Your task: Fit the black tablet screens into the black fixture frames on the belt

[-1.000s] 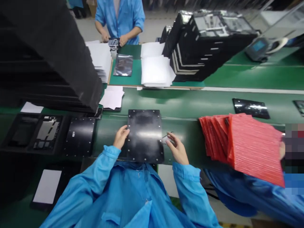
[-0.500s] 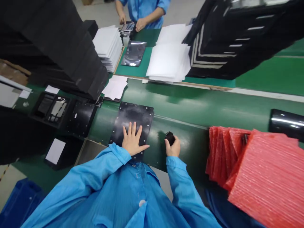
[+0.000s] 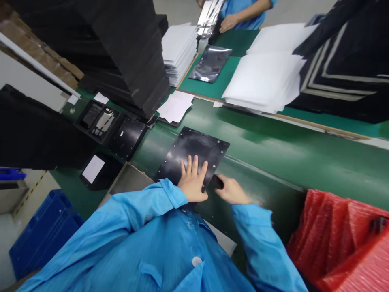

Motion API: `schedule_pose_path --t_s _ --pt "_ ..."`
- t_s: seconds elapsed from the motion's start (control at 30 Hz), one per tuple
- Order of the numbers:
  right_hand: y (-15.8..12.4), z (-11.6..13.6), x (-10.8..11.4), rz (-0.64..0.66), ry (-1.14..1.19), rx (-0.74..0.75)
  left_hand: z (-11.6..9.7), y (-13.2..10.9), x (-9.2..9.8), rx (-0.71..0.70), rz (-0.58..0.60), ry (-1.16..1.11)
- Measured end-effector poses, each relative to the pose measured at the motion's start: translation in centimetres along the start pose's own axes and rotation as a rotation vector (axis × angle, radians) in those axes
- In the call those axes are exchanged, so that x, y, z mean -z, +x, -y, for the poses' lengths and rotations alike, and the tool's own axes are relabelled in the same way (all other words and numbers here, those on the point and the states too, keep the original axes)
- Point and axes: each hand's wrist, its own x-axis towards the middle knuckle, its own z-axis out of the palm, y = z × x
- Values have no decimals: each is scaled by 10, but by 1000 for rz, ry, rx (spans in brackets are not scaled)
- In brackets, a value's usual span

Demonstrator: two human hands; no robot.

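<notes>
A flat black plate (image 3: 197, 144) with small light dots along its edges lies on the green work surface, straight in front of me. My left hand (image 3: 193, 180) rests flat on its near part, fingers spread. Just right of the plate, my right hand (image 3: 232, 190) is closed around a small black object (image 3: 218, 182). That object is blurred and partly covered by the fingers, so its kind does not show. It is close to the plate's right edge; I cannot tell whether they touch.
Red bubble-wrap bags (image 3: 331, 231) are piled at the right. Tall black stacks (image 3: 121, 52) stand at the back left, near a dotted black plate (image 3: 127, 138). Across the bench lie white sheets (image 3: 264, 69) and a silvery bag (image 3: 210, 63). A co-worker's hand (image 3: 229, 22) shows beyond.
My right hand has brought the small black object leftward, close to the plate. The plate sits more turned in view, my left hand still flat on it. The whole view has swung left.
</notes>
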Motion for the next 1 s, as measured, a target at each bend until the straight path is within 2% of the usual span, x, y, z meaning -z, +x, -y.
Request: schedule_pose_path --t_s 0.07,0.13,0.2,0.27,0.33,0.43,0.5,0.57,0.67,0.73,0.8,0.93,1.0 --pt "11 -23 -13 -54 157 -73 6 -9 27 -4 -12 -186" --pt "15 -36 -32 -250 221 -187 29 -18 58 -51 -85 -375" --pt "12 -33 -54 -402 328 -199 65 -20 82 -77 -213 -534" --pt "4 -15 -74 -474 516 -117 104 -13 92 -39 -279 -679" --pt "-1 11 -91 -512 676 -38 134 0 84 43 -234 -846" --pt "-1 40 -100 -532 729 -21 155 20 54 198 -119 -1036" --pt "-1 48 -93 -501 690 -22 156 27 36 269 -104 -1058" --pt "-8 51 -79 -464 580 -12 154 31 26 281 -132 -997" --pt "-30 61 -55 -362 346 -42 150 33 22 241 -208 -864" --pt "-47 72 -46 -252 313 -64 149 33 23 212 -239 -816" --pt "-57 80 -43 -202 468 -67 149 33 23 187 -250 -801" --pt "-44 78 -40 -277 1063 -38 147 34 19 195 -272 -790" --pt "-28 75 -35 -267 1108 -42 144 34 16 210 -271 -787"
